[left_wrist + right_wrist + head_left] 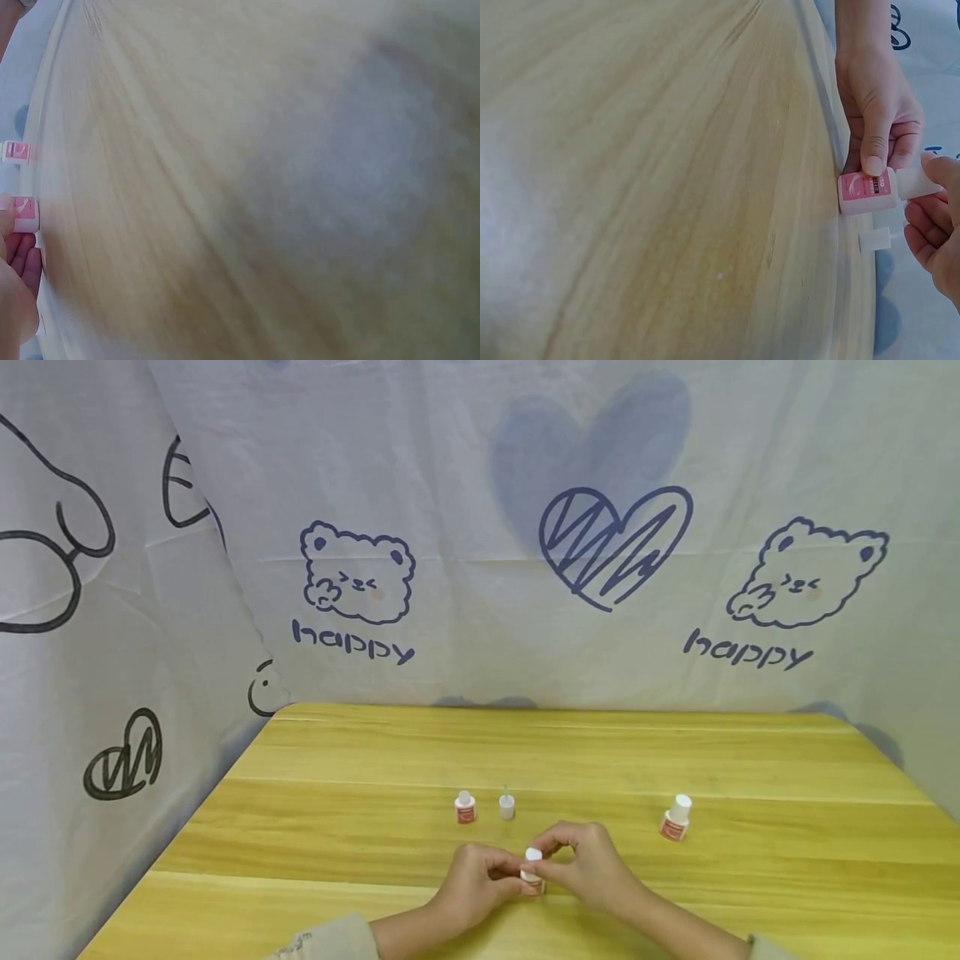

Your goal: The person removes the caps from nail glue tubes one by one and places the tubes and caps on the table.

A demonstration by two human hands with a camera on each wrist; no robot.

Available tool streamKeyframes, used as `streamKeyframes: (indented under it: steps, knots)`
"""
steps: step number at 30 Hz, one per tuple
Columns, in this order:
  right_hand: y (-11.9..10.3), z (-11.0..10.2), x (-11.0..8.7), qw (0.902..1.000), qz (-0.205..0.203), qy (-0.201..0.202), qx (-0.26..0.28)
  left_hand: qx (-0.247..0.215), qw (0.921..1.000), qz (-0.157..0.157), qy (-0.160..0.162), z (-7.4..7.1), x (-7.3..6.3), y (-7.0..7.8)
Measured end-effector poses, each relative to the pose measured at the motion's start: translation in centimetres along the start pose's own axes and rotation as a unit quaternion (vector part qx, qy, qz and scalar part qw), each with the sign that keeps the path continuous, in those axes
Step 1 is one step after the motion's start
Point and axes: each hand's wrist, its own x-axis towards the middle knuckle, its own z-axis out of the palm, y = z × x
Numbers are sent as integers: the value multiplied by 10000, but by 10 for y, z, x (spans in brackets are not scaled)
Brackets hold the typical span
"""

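A small white bottle [532,885] with a pink-red label stands upright on the table near its front, between both hands. My left hand [474,887] holds its body between thumb and fingers. My right hand [588,864] pinches the white cap [533,854] at the top. In the right wrist view, the left thumb presses beside the bottle's label [866,193], while right fingertips grip the cap [916,182]. The left wrist view catches part of the left hand [21,289] and the bottle [27,214] at its edge.
Behind the hands stands a second bottle [466,811] without its cap. Next to it a loose white cap [507,808] rests with a thin stem pointing up. Farther right is a third bottle [675,822], capped. A printed cloth [465,510] hangs behind the wooden table [337,827].
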Motion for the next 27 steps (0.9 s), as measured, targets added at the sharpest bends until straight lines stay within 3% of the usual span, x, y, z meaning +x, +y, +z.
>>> streamKeyframes:
  steps: [8,27]
  knots:
    - [1,0,-1,10000,32,-75,5,-67,10000,0,-40,0,0,-2]
    - [5,-3,0,9982,-398,-452,79,-117,9998,130,-130,-1,0,-3]
